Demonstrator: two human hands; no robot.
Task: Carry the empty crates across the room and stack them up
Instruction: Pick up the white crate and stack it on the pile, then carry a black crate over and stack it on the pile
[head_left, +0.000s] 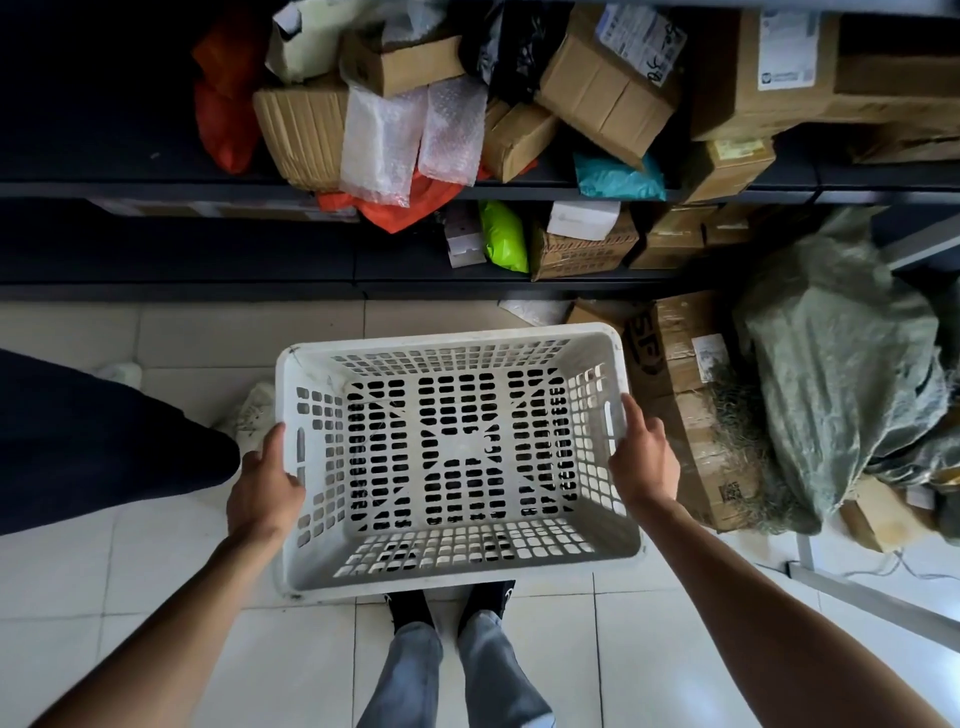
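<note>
An empty white plastic crate (457, 569) with slotted walls and floor hangs in front of me above the tiled floor, level and open side up. My left hand (262, 488) grips its left rim with the thumb over the edge. On the opposite rim my right hand (644, 457) holds it the same way. Nothing lies inside the crate. My feet show just below its near edge.
Dark shelves (156, 189) ahead hold cardboard boxes (602, 83), bubble-wrap parcels and coloured bags. Cartons (691, 415) and a green sack (841, 374) stand on the floor at right. Another person's dark trouser leg (104, 441) and white shoe are at left. A metal bar (883, 608) runs lower right.
</note>
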